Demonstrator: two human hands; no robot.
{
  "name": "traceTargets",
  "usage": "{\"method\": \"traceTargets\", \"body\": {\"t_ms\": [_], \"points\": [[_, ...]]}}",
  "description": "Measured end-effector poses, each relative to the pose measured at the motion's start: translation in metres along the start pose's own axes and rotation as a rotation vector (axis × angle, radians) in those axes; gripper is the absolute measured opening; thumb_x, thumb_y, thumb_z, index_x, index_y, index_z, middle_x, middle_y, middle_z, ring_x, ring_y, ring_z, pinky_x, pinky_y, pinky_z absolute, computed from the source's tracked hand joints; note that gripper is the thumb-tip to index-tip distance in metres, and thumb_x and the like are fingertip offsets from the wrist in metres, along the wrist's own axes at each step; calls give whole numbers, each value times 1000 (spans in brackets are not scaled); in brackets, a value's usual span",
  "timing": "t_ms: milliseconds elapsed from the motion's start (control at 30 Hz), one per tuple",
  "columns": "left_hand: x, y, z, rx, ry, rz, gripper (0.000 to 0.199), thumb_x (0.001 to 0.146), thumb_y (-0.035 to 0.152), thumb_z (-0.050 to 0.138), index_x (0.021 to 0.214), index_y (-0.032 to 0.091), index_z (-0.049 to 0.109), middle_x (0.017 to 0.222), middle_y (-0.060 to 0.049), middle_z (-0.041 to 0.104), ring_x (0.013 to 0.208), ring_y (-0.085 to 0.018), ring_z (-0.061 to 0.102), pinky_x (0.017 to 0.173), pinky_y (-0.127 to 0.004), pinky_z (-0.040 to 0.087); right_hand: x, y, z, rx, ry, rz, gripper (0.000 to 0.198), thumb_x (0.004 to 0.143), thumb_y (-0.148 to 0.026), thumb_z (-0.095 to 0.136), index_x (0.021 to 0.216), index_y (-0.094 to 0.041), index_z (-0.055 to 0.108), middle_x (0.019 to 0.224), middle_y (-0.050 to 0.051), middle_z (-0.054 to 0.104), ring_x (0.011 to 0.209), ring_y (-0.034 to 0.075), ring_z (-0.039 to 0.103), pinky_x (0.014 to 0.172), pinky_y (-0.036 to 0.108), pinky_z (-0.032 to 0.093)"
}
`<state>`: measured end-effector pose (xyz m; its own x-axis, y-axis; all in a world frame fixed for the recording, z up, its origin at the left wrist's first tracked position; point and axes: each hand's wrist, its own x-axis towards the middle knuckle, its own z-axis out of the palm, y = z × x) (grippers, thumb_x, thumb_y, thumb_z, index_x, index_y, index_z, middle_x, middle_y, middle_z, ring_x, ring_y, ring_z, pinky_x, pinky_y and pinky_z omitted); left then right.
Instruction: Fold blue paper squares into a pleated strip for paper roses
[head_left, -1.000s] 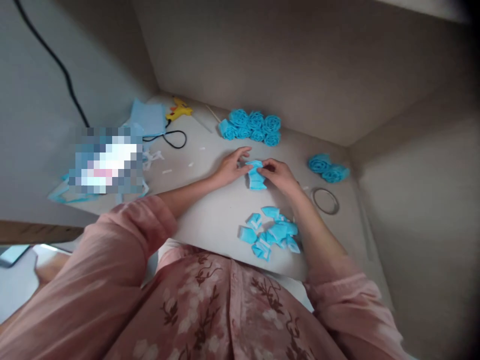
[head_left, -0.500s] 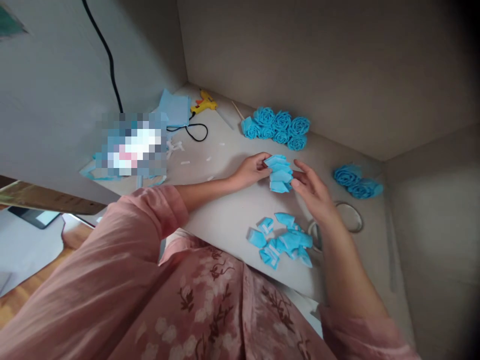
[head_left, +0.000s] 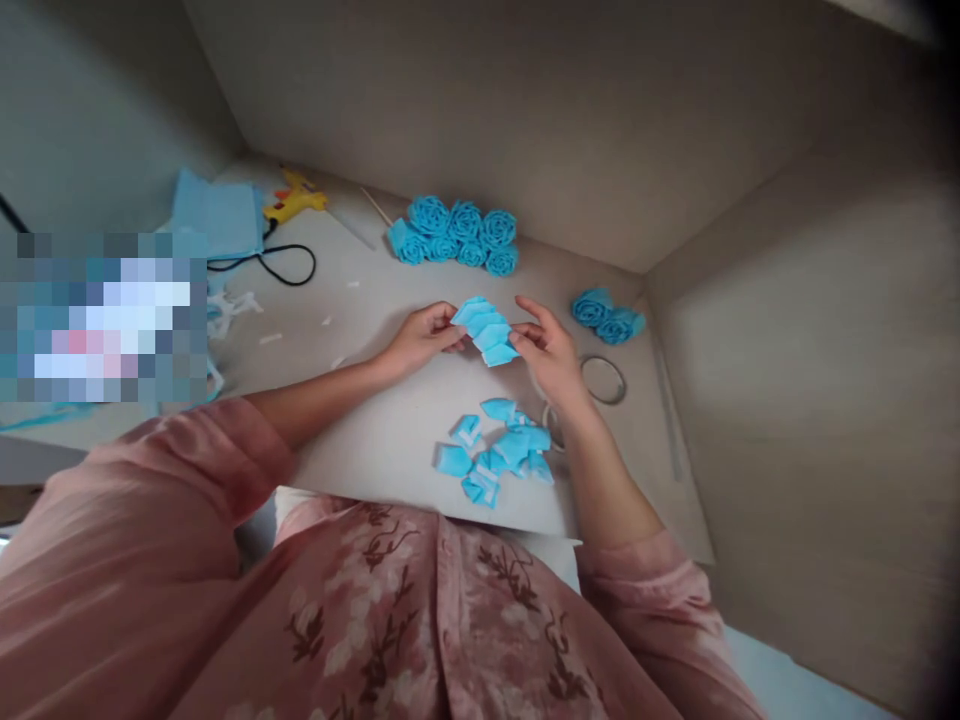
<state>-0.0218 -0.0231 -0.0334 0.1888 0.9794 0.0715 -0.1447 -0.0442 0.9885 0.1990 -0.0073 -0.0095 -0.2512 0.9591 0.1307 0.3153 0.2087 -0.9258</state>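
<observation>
Between my hands, above the white tabletop (head_left: 390,440), is a strip of overlapping folded blue petals (head_left: 486,330). My left hand (head_left: 426,335) pinches its left end between thumb and fingers. At the lower right end, my right hand (head_left: 551,350) grips it with thumb and a finger, while the index finger stretches away. Nearer my body lies a loose pile of folded blue petals (head_left: 517,445), some with white strips on them. Finished blue roses (head_left: 465,230) stand in a cluster behind my hands, with a thin stick beside them.
Two more blue roses (head_left: 611,315) lie at the right, near a roll of tape (head_left: 604,380); another ring is partly behind my right wrist. A yellow glue gun (head_left: 298,197) and folded blue sheets (head_left: 217,215) sit at the back left. White scraps (head_left: 232,312) lie left. Panels border the table.
My view has swung to the right, so everything sits further left. The petal strip is now tilted and spread flatter, and my right thumb and finger have closed on its right end.
</observation>
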Motion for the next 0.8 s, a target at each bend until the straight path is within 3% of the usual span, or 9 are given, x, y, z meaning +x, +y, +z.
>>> {"method": "traceTargets", "body": {"t_ms": [67, 167, 367, 500, 633, 700, 800], "points": [[1, -1, -2, 48, 63, 25, 22, 82, 27, 69, 98, 18, 58, 87, -2, 70, 75, -12, 64, 65, -22, 48, 1, 4, -3, -42, -5, 27, 62, 87, -50, 59, 143, -24, 51, 95, 7, 76, 91, 23, 72, 87, 40, 58], [6, -5, -7, 100, 179, 79, 31, 78, 19, 63, 109, 20, 59, 102, -4, 68, 84, -13, 63, 68, -23, 48, 6, 14, -10, -165, 47, 63, 56, 93, -53, 50, 139, -23, 55, 95, 9, 77, 90, 24, 73, 87, 42, 58], [17, -12, -19, 196, 352, 135, 32, 71, 12, 55, 101, 19, 64, 105, -5, 68, 86, -13, 59, 72, -24, 47, 10, 16, -23, -428, 257, -64, 42, 97, -44, 40, 127, -23, 61, 105, 9, 75, 98, 23, 71, 94, 39, 52], [18, -9, -20, 147, 360, 113, 19, 73, 13, 52, 86, 19, 65, 87, -3, 67, 74, -13, 57, 66, -24, 45, 6, 7, -22, -537, 283, -167, 30, 91, -24, 37, 105, -22, 64, 103, 10, 73, 98, 24, 67, 95, 38, 49], [16, -5, -18, 99, 336, 121, 17, 72, 11, 46, 68, 19, 61, 61, 1, 56, 58, -11, 49, 59, -24, 41, 5, 5, -19, -593, 257, -205, 23, 87, -19, 37, 85, -23, 60, 92, 8, 70, 91, 23, 65, 88, 35, 48], [15, -3, -16, 122, 321, 158, 18, 71, 10, 45, 65, 19, 59, 56, 2, 51, 55, -11, 45, 57, -25, 38, 3, 2, -17, -580, 217, -197, 25, 89, -20, 37, 90, -23, 61, 86, 6, 68, 84, 22, 63, 83, 33, 47], [7, 3, -8, 164, 260, 240, 15, 75, 12, 48, 70, 20, 60, 56, 3, 49, 55, -11, 45, 57, -25, 37, -2, -9, -12, -513, 115, -182, 32, 96, -26, 36, 112, -23, 63, 73, 1, 60, 69, 19, 58, 76, 31, 47]]}}
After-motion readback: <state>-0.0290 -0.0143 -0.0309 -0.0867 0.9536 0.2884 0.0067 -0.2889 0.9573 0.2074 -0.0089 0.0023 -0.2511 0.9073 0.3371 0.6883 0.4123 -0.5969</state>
